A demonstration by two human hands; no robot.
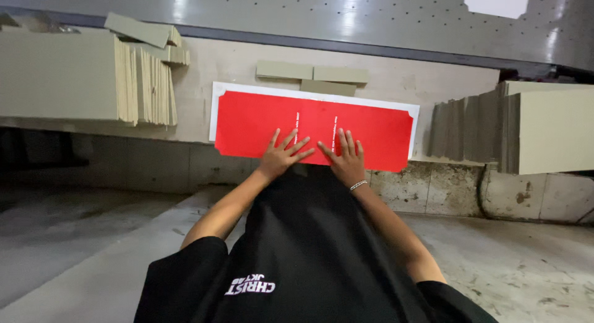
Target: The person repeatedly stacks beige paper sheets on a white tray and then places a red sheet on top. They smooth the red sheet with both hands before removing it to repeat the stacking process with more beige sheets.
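Head view: both hands lie flat with fingers spread on a red sheet [312, 130] that rests on the table [396, 75], at the middle of its near edge. The left hand [281, 155] presses just left of the sheet's middle and the right hand [346, 159], with a thin bracelet at the wrist, just right of it; neither grips anything, the palms only bear down. The sheet has notched corners and sits on a slightly larger white sheet [213, 106], whose border shows along the left and far sides. Its near edge overhangs the table's near edge a little. As far as I can judge, the red sheet is laid square on the white one and is being smoothed or pressed down; whether it is fully stuck or aligned I cannot tell.

Three small grey-green card pieces [312, 75] lie just beyond the sheet, toward the far edge. A tall stack of grey boards [74, 75] stands at the left end of the table, with loose pieces on top, and another stack [526, 128] at the right end. Both stacks stand apart from the sheet, so nothing crowds the hands. Beyond the table runs a perforated metal surface [309, 13].
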